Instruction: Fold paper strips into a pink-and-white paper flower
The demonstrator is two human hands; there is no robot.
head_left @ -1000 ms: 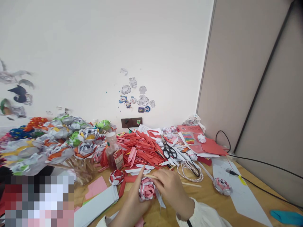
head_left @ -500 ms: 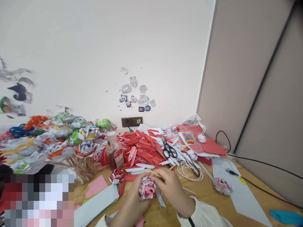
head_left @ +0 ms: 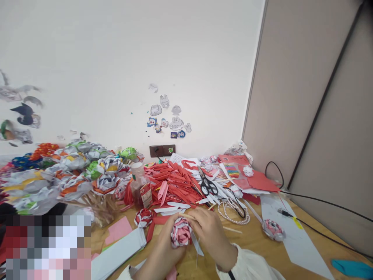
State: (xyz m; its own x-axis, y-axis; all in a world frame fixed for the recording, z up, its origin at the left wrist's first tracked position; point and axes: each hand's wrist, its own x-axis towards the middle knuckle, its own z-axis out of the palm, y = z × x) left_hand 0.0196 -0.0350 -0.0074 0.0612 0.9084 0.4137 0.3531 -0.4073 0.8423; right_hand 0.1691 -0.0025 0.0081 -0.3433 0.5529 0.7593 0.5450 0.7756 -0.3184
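Clearly, the pink-and-white folded paper rose point(head_left: 181, 232) sits in the left hand point(head_left: 169, 241), just above the desk point(head_left: 247, 243), its open face turned toward the camera. The left hand is wrapped around its side. The right hand point(head_left: 210, 232) is pinched on a pale, thin wooden stick point(head_left: 184, 216) at the rose's far edge, the two hands close together. The stick's long axis runs left to right, sloping slightly nearer on the right; a pale length showing right of the right hand looks like its other end. Compared with half a second ago, the stick lies flatter across the rose, while the rose faces much the same way. Beyond the hands lie red folded paper strips point(head_left: 175, 181) and black-handled scissors point(head_left: 208, 187); a red-and-white paper rose point(head_left: 143, 217) rests left of them, nearer the left hand.
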